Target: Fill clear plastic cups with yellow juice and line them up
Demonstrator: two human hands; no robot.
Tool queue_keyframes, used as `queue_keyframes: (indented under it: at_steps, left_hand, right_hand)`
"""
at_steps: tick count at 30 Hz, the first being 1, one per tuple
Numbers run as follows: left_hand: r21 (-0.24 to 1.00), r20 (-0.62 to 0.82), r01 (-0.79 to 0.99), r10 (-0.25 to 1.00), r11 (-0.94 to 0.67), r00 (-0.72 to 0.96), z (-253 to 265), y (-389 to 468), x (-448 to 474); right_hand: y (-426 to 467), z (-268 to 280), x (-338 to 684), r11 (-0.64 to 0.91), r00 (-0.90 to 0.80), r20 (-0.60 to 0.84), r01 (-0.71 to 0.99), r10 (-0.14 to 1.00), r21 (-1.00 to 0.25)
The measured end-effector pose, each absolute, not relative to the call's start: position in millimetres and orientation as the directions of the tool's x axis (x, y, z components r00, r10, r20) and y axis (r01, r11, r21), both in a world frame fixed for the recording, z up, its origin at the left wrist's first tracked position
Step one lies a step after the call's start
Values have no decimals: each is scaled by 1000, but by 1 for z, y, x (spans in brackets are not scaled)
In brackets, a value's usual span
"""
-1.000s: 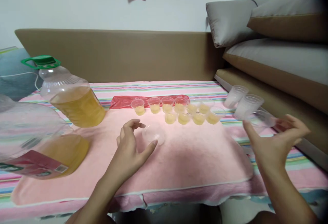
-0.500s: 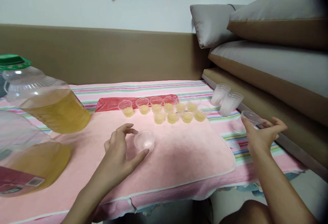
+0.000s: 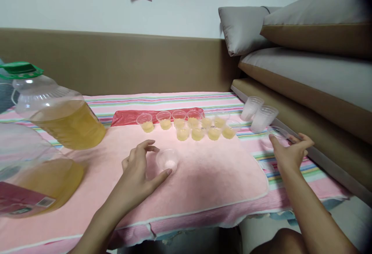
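Observation:
A clear plastic cup (image 3: 168,159) with nothing poured in it stands on the pink mat (image 3: 203,176). My left hand (image 3: 142,169) is curved beside it, thumb and fingers apart; the thumb tip is by the cup's near side, and I cannot tell if it touches. At the right, my right hand (image 3: 289,149) grips another clear plastic cup (image 3: 279,131), low over the striped cloth, thumb on its near side and fingers on the far side. Several cups (image 3: 197,132) with a little yellow liquid stand in two rows at the mat's far edge.
Two jugs of yellow liquid, a green-capped jug (image 3: 69,122) and a nearer jug (image 3: 58,184), stand at the left. Stacked cups (image 3: 263,119) sit at the right beside grey-brown cushions (image 3: 305,68). Behind the cup rows lies a red plastic bag (image 3: 128,117).
My right hand has moved slightly left and down with its cup. The left hand keeps its curved pose beside the cup on the mat. The whole view has shifted a little.

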State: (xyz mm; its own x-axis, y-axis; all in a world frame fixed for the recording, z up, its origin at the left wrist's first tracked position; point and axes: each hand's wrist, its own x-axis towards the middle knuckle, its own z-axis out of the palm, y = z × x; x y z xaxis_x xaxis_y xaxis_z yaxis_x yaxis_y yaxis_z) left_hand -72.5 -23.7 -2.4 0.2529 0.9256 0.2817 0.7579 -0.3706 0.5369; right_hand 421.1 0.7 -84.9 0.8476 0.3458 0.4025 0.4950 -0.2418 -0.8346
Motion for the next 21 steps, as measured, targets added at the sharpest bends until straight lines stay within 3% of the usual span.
queue_keyframes:
  at_steps: [9, 13, 15, 18, 21]
  left_hand:
    - [559, 231, 764, 945, -323, 230, 0, -25, -73]
    - [566, 236, 756, 943, -329, 234, 1, -25, -74]
    - [587, 242, 740, 943, -329, 228, 1, -25, -74]
    - [629, 258, 704, 943, -330, 212, 2, -26, -73]
    - [641, 277, 688, 938, -341, 206, 2, -27, -74]
  right_hand:
    - [-8, -82, 416, -293, 833, 442, 537, 333, -791]
    - [-16, -75, 406, -293, 732, 611, 681, 301, -671]
    - [-19, -69, 394, -222, 599, 752, 801, 274, -556]
    - [-23, -57, 358, 1, 386, 886, 917, 256, -399]
    - [-28, -42, 301, 262, 314, 871, 866, 377, -425]
